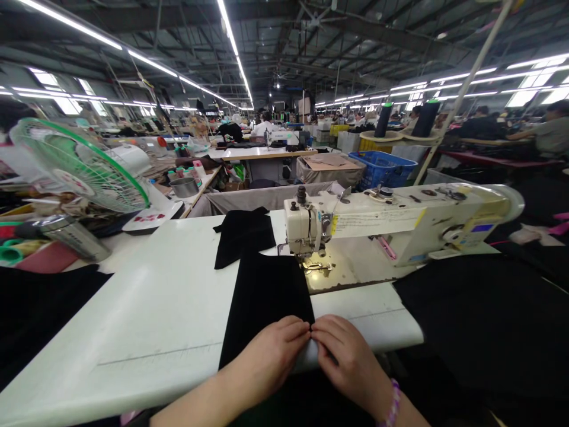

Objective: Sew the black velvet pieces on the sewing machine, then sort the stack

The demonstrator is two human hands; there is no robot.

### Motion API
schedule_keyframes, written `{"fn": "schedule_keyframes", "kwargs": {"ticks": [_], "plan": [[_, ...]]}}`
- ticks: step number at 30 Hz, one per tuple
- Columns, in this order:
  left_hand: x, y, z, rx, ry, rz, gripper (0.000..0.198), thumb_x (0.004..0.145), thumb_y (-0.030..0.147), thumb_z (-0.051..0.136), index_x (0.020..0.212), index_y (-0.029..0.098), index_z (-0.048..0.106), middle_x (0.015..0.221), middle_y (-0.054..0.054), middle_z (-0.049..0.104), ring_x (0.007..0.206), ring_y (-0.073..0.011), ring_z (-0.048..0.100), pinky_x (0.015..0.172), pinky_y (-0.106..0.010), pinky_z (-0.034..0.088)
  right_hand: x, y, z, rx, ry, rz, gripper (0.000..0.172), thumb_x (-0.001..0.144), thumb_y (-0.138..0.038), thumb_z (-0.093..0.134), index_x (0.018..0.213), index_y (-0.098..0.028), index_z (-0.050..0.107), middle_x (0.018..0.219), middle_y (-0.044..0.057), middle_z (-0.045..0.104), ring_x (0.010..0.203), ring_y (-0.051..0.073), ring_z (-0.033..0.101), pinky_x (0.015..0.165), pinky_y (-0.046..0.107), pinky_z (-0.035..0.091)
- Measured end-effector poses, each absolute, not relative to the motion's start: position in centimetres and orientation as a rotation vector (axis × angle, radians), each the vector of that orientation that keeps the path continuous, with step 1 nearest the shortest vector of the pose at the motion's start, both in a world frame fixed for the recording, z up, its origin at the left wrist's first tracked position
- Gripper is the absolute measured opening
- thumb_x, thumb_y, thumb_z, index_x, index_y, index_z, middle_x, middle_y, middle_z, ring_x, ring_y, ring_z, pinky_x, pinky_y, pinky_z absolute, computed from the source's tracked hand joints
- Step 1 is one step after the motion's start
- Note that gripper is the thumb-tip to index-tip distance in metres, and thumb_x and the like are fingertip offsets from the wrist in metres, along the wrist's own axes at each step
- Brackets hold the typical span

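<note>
**One black cloth (269, 293), pinched at its edge**

The left hand (280, 344) and right hand (349, 350) meet, fingertips closed on the cloth's right edge. It lies on the white table (169, 314), reaching beside the sewing machine (377, 220). Beyond sits a blue basket (384, 170).

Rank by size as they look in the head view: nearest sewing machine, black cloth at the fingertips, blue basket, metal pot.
Nearest sewing machine
Black cloth
Blue basket
Metal pot
Apparent size only; the basket stands farther off.
</note>
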State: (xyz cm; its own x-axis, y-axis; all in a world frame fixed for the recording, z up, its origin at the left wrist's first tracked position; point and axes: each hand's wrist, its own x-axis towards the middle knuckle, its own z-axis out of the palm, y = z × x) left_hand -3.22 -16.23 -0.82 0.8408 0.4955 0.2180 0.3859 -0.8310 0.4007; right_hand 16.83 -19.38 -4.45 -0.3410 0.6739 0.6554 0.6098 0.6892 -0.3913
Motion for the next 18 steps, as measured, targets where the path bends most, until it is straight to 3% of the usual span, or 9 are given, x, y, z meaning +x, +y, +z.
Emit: {"fn": "schedule_keyframes", "kwargs": {"ticks": [6,10,12,15,18], "plan": [[-3.3,-12.4,-1.1,2.84,0.612,0.456,0.028,0.095,0.013,0.044,0.117,0.015,0.061,0.114,-0.012,0.067,0.109,-0.0231,0.061,0.093,-0.036,0.055,17.6,-17.9,-3.2,-1.148,-2.064,0.098,0.027,0.089,-0.008,0.047,0.102,-0.02,0.067,0.101,0.009,0.07,0.095,0.023,0.065,0.088,0.043,0.056],[-3.3,-10.4,-1.3,2.841,0.596,0.547,0.027,0.098,0.016,0.04,0.111,0.016,0.064,0.108,-0.01,0.068,0.105,-0.0206,0.062,0.089,-0.033,0.055,24.4,-19.0,-1.7,-1.538,-1.838,-0.153,0.023,0.094,-0.025,0.046,0.104,-0.019,0.066,0.107,0.011,0.069,0.1,0.026,0.065,0.093,0.044,0.052],[-3.3,-9.4,-1.2,2.837,0.585,0.554,0.028,0.098,0.016,0.039,0.109,0.016,0.065,0.107,-0.01,0.068,0.103,-0.0199,0.063,0.089,-0.032,0.055,29.5,-20.1,-1.7,-1.837,-1.702,-0.283,0.03,0.092,-0.034,0.043,0.105,-0.017,0.065,0.108,0.015,0.069,0.098,0.03,0.065,0.092,0.048,0.05],[-3.4,-7.8,-1.0,2.837,0.576,0.561,0.029,0.097,0.014,0.04,0.109,0.016,0.066,0.108,-0.01,0.068,0.103,-0.0198,0.063,0.089,-0.032,0.055,36.1,-21.8,-2.8,-2.193,-1.648,-0.3,0.042,0.083,-0.043,0.044,0.098,-0.01,0.067,0.097,0.021,0.07,0.088,0.036,0.066,0.088,0.052,0.05],[-3.3,-6.4,-0.9,2.843,0.606,0.559,0.031,0.095,0.01,0.039,0.108,0.015,0.067,0.108,-0.011,0.068,0.104,-0.0204,0.063,0.09,-0.033,0.055,38.4,-22.9,-4.4,-2.301,-1.676,-0.113,0.035,0.074,-0.045,0.047,0.079,-0.016,0.066,0.084,0.017,0.07,0.078,0.034,0.068,0.079,0.047,0.052]]}}
